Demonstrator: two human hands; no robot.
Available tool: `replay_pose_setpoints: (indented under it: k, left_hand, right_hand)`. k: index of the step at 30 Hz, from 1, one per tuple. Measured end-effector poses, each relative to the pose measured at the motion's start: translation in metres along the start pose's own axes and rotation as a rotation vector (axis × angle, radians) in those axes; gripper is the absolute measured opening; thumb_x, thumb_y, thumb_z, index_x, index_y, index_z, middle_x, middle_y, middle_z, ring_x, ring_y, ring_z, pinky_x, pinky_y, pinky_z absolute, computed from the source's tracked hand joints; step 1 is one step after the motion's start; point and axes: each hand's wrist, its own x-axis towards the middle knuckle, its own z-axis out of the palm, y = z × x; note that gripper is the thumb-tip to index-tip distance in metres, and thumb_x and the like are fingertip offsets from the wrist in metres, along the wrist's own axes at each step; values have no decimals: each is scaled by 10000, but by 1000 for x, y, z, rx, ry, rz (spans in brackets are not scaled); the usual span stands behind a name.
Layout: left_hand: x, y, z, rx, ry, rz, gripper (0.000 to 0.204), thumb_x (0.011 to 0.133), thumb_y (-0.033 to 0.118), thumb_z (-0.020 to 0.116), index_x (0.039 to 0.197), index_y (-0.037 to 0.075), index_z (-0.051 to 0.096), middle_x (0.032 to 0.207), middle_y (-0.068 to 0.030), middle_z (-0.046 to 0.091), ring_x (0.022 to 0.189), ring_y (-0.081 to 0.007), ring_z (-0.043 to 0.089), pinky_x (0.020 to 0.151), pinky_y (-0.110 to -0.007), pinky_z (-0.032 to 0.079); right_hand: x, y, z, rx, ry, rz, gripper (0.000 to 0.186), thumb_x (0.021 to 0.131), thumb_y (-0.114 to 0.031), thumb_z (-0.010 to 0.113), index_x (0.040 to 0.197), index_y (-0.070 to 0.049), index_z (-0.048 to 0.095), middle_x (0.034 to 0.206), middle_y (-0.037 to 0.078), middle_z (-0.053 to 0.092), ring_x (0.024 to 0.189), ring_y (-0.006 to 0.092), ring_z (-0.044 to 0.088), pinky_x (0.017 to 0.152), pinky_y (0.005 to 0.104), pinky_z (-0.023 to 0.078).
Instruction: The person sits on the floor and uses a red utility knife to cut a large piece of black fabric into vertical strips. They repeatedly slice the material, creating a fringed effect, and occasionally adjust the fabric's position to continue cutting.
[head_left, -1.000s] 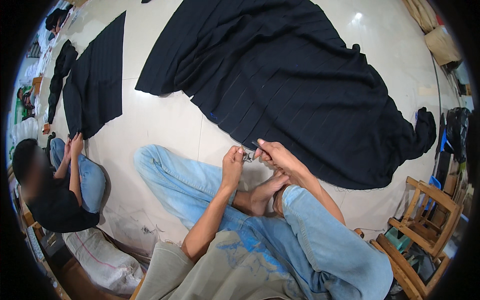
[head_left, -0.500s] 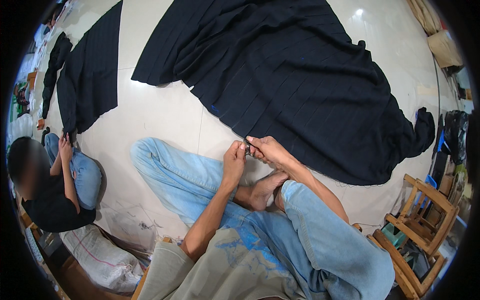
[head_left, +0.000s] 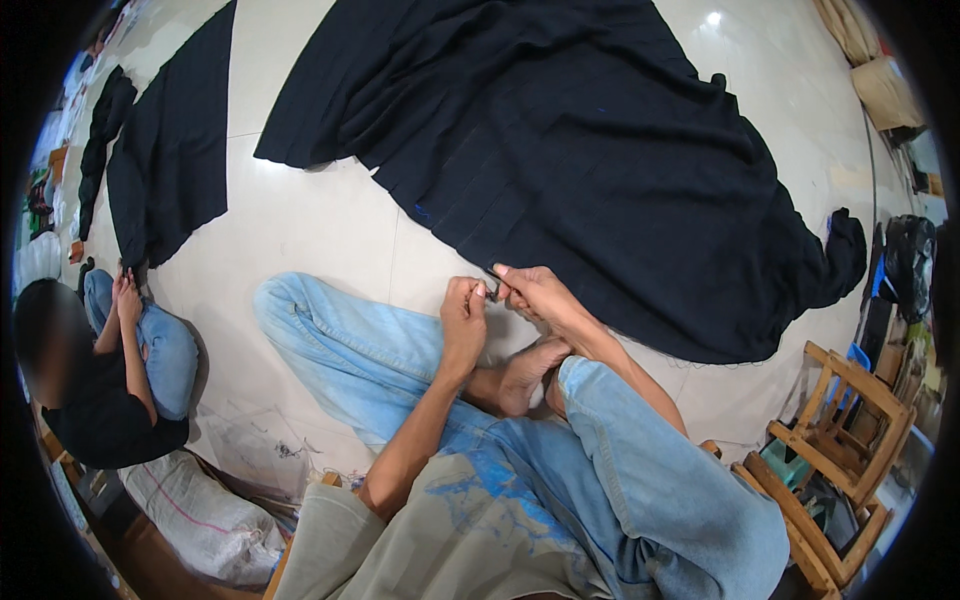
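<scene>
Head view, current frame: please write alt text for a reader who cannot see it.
Seated on a pale tiled floor in blue jeans, a person pinches the near edge of a large dark cloth with the left hand and right hand close together. Another seated person handles a second dark cloth at left.

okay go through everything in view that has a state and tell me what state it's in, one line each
left hand: fingers pinched at the edge of the large dark cloth
right hand: pinching the same edge, close beside the left hand
large dark cloth: spread flat on the floor, folds in places
smaller dark cloth: spread flat, apart from the large one
wooden chair: upright, nobody on it
other person: seated on the floor, hands at the smaller dark cloth
white sack: lying on its side
</scene>
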Motion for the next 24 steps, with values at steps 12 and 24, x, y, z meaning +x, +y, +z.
replay_pose_setpoints:
  k: [12, 24]
  left_hand:
    - [-3, 39, 34, -562, 82, -765, 177, 1018, 240, 621, 1007, 69, 581, 729, 34, 515, 584, -66, 454, 526, -234, 376]
    - [-15, 28, 19, -265, -89, -612, 191, 1048, 193, 566, 950, 52, 650, 675, 63, 464, 625, -49, 426, 579, -228, 361]
  right_hand:
    - [-84, 1, -69, 406, 186, -227, 519, 1069, -463, 477, 931, 16, 623, 571, -60, 388, 440, 13, 273, 386, 197, 215]
    - [-51, -4, -39, -172, 93, -43, 567, 995, -506, 562, 802, 11, 693, 554, -11, 460, 524, 105, 419, 511, 334, 375]
